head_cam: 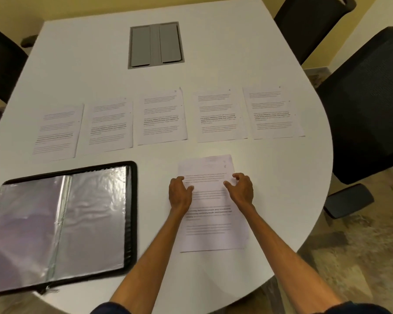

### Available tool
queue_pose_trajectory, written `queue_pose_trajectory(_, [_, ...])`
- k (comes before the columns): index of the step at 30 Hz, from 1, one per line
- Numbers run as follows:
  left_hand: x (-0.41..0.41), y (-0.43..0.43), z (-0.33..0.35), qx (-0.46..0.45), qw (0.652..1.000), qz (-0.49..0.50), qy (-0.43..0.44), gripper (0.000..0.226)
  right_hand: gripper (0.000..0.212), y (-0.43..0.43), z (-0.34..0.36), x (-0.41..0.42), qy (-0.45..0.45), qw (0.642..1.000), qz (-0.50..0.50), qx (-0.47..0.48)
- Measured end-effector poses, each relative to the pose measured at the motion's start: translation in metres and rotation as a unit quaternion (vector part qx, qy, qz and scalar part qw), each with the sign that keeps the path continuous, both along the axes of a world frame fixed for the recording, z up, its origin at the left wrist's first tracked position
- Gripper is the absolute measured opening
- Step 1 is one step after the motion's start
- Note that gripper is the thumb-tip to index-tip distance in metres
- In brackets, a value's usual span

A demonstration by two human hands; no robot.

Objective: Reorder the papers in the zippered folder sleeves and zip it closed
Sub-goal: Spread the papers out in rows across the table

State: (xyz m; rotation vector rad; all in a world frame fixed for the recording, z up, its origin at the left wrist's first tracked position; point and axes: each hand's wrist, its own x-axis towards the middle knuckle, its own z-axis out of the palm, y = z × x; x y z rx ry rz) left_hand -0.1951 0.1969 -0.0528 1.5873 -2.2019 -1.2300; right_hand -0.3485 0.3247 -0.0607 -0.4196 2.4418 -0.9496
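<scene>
White and round-ended, the surface (213,53) fills most of the view, with a grey hatch (156,45) set into it toward the far edge. Dark chairs (361,105) stand around it on the right, the left and at the far right corner, and a mottled floor (349,257) shows past the near right edge.

Five printed sheets (161,118) lie in a row across the middle, side by side. The two on the left just touch or overlap, and the others are slightly apart.

A black folder (134,211) lies open and flat at the near left edge. Its shiny clear sleeves (91,218) face up, and the zip (46,288) is undone at the near corner.

Just right of the folder, near the near edge, lies a small stack (213,218) of printed papers, the top one slightly skewed over the one beneath. Both hands are on the stack's far half.

The left hand (179,196) sits at the stack's left edge with its thumb on the top sheet. Its fingers are bent at the margin, and whether they grip the edge cannot be told.

The right hand (242,189) is over the right side, its fingers (236,176) loosely curled and holding nothing, the thumb spread toward the middle of the page.
</scene>
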Motion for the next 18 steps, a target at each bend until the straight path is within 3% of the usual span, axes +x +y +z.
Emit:
queue_pose_trajectory(4, [0.028, 0.0, -0.008, 0.014, 0.998, -0.025, -0.059, 0.052, 0.06, 0.009, -0.004, 0.03, 0.011, 0.997, -0.012, 0.069])
queue_pose_trajectory(9, [0.039, 0.005, -0.01, 0.022, 0.997, -0.035, -0.072, 0.043, 0.07, 0.013, -0.002, 0.049, 0.036, 0.991, -0.013, 0.132])
queue_pose_trajectory(14, [0.041, 0.013, -0.012, 0.041, 0.998, 0.012, -0.036, 0.028, 0.07, 0.018, -0.004, 0.052, 0.039, 0.991, -0.007, 0.129])
queue_pose_trajectory(18, [0.043, 0.017, -0.009, 0.055, 0.998, 0.034, -0.016, 0.029, 0.075, 0.02, -0.005, 0.045, 0.023, 0.993, -0.015, 0.112])
